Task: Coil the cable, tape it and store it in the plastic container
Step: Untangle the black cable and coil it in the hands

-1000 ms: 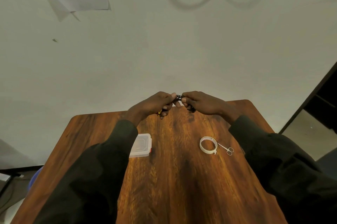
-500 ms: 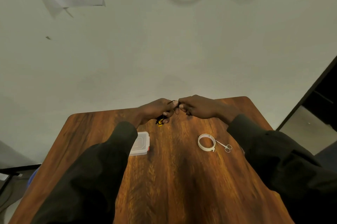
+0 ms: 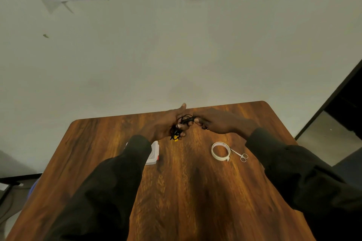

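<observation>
Cable [image 3: 183, 124], thin and black with a yellow bit dangling, bunches in loose loops above the table's [image 3: 186, 191] far end, left hand [image 3: 168, 125] curled round it, right hand [image 3: 212, 122] pinching its end.

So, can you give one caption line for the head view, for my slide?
Left hand and right hand winding a black cable above the wooden table, tape roll nearby.

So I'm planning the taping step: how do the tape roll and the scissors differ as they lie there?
The tape is a wide white ring standing on its edge; the scissors are thin, metallic and lie flat. The tape is the larger, and nearer the table's middle; the scissors are on its right, tips toward it. Both rest untouched on the table.
</observation>
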